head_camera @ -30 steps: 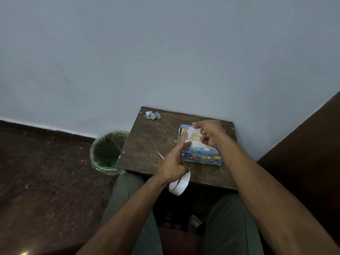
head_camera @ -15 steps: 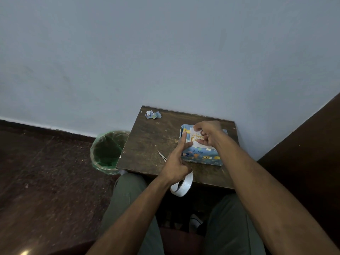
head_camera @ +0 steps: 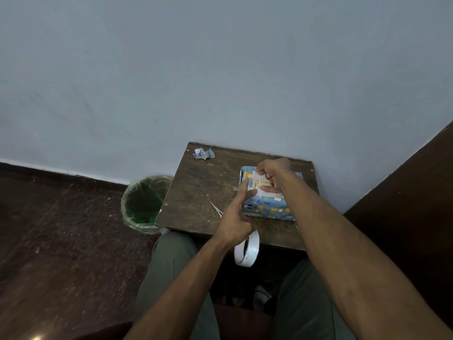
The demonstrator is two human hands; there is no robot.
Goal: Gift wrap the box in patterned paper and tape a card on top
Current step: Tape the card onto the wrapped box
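Note:
The box [head_camera: 267, 207], wrapped in blue paper with small bear pictures, lies on the right part of the small wooden table [head_camera: 193, 192]. On its top rests a white card [head_camera: 260, 184] with gold lettering. My right hand [head_camera: 273, 174] covers the card's far right part, its curled fingers pinching the card. My left hand [head_camera: 234, 218] is at the box's left end, index finger on the top edge and thumb touching the card's near left corner. A white tape roll [head_camera: 247, 251] hangs from this hand's lower fingers, below the table's front edge.
Scissor tips [head_camera: 216, 208] stick out just left of my left hand. A crumpled scrap of wrapping paper [head_camera: 203, 153] lies at the table's far left corner. A bin with a green liner [head_camera: 144, 204] stands left of the table, against the wall. My knees are under the table.
My left thumb has come onto the card's near left corner. My right hand has shifted slightly on the card, and the tape roll swung a little under my left hand.

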